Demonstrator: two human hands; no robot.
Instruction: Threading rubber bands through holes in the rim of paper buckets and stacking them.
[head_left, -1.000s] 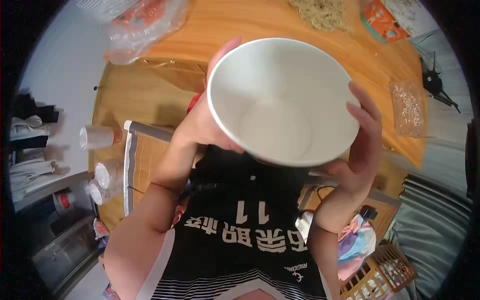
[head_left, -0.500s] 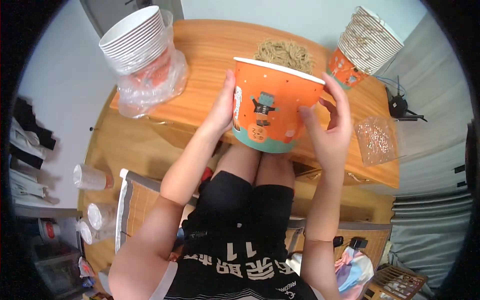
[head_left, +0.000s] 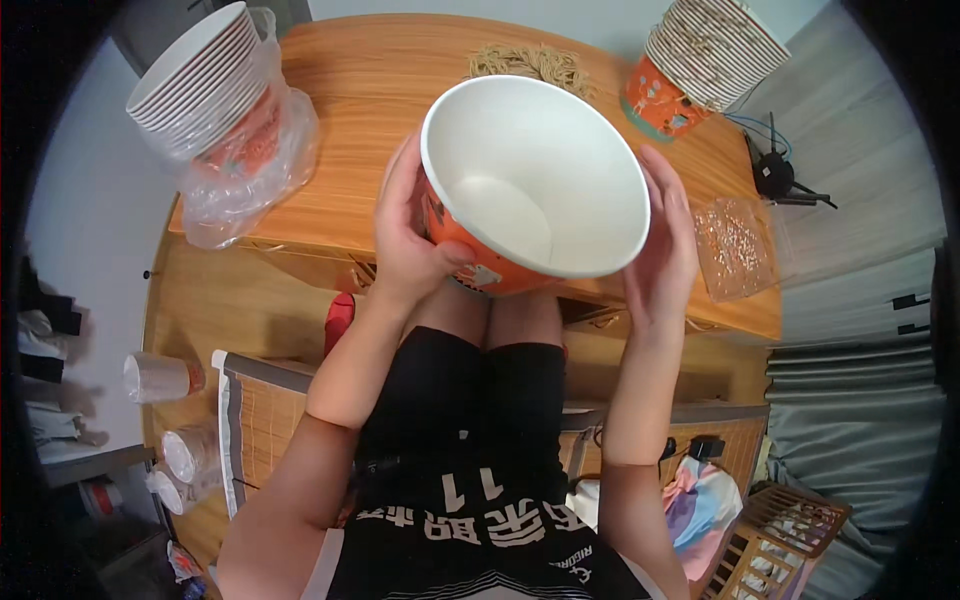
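I hold an orange paper bowl [head_left: 535, 175] with a white, empty inside between both hands, above the near edge of the wooden table [head_left: 370, 120]. Its mouth is tilted toward me. My left hand [head_left: 410, 240] clasps its left wall and underside. My right hand [head_left: 665, 250] presses flat against its right rim. A mound of dry noodles [head_left: 530, 62] lies on the table just behind the bowl.
A stack of bowls in a clear plastic bag [head_left: 220, 110] lies at the table's left. Another stack of orange bowls [head_left: 700, 60] stands at the back right. A clear bag of small bits [head_left: 735, 245] sits right. Cups [head_left: 160, 378] stand on the floor left.
A second ago the bowl was raised close with its opening facing me; then it stood upright showing its orange side; now it is tipped back toward me, lower over the table edge.
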